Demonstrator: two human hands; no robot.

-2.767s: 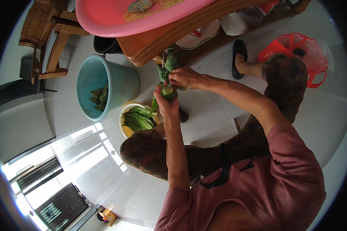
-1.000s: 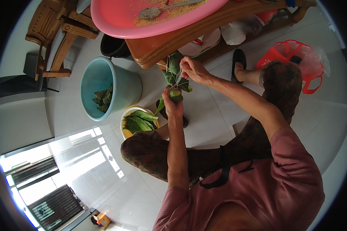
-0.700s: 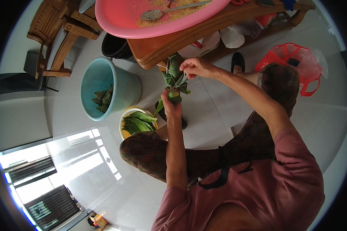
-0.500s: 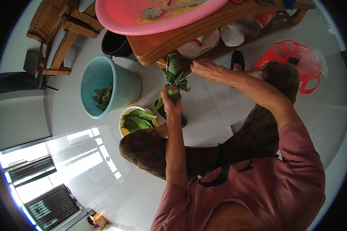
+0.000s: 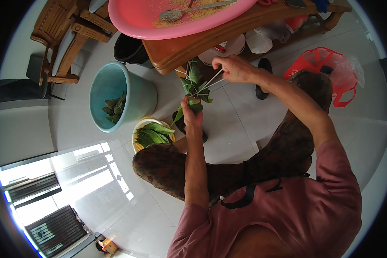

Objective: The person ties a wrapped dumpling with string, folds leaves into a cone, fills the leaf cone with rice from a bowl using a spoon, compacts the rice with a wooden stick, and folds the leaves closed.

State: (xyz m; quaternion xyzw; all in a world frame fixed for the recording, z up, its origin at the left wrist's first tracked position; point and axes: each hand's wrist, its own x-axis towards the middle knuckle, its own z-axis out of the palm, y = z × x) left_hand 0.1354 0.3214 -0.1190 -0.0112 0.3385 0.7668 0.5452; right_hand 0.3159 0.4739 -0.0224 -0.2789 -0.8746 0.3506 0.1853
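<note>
My left hand (image 5: 191, 112) is closed round a green leaf-wrapped rice dumpling (image 5: 195, 105), its thumb pressed along the side. Just above hang several more tied dumplings (image 5: 195, 74), bound with pale strings near the table's corner. White string (image 5: 211, 81) stretches from the held dumpling up to my right hand (image 5: 233, 69), whose fingers are closed on it. Two strands show between the hands, spread slightly apart. The string's far end is hidden in my right fingers.
A pink basin (image 5: 159, 32) with grain and a spoon (image 5: 176, 15) stands on the wooden table (image 5: 167, 60). To the left are a blue bucket (image 5: 148, 92) holding dumplings and a basket of leaves (image 5: 155, 134). A red bag (image 5: 303, 62) lies at right.
My right hand has shifted slightly right and turned, and two string strands now show spread between the hands. My left hand stays nearly in place with the dumpling.
</note>
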